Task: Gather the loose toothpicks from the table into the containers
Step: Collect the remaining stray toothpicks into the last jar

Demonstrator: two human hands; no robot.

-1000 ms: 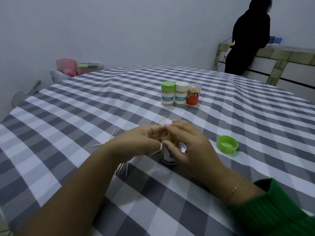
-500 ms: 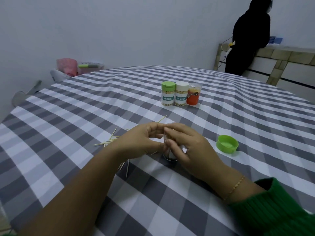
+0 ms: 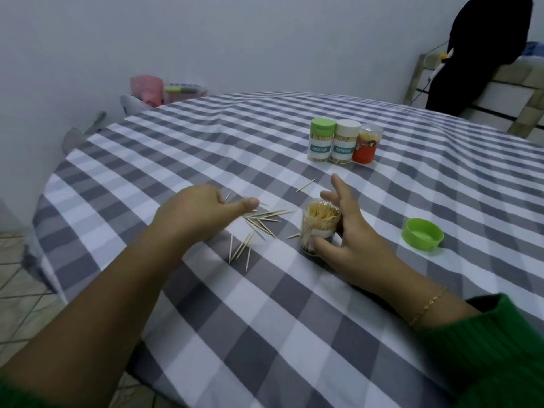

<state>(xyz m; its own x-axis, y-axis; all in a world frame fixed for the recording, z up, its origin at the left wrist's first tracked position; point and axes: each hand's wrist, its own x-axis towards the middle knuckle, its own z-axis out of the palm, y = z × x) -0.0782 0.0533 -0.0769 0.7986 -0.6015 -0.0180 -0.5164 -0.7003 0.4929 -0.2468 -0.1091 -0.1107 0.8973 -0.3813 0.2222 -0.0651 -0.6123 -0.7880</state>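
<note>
An open clear toothpick container (image 3: 319, 228), nearly full of toothpicks, stands on the checked tablecloth. My right hand (image 3: 350, 240) grips it from the right, thumb on its lower front, fingers spread behind. Several loose toothpicks (image 3: 262, 220) lie scattered just left of it, and a single toothpick (image 3: 306, 185) lies farther back. My left hand (image 3: 203, 212) hovers palm-down over the left end of the scatter, thumb extended toward it, holding nothing that I can see. The container's green lid (image 3: 422, 234) lies upside down to the right.
Three closed containers stand in a row farther back: a green-capped one (image 3: 321, 141), a white-capped one (image 3: 344, 142) and an orange one (image 3: 366, 145). The round table (image 3: 265, 304) drops off at the left. A person in black (image 3: 482, 51) stands at the back right.
My left hand has left the container's mouth and moved left over the loose toothpicks. My right hand has come off the top and holds the container's side. The camera has shifted right.
</note>
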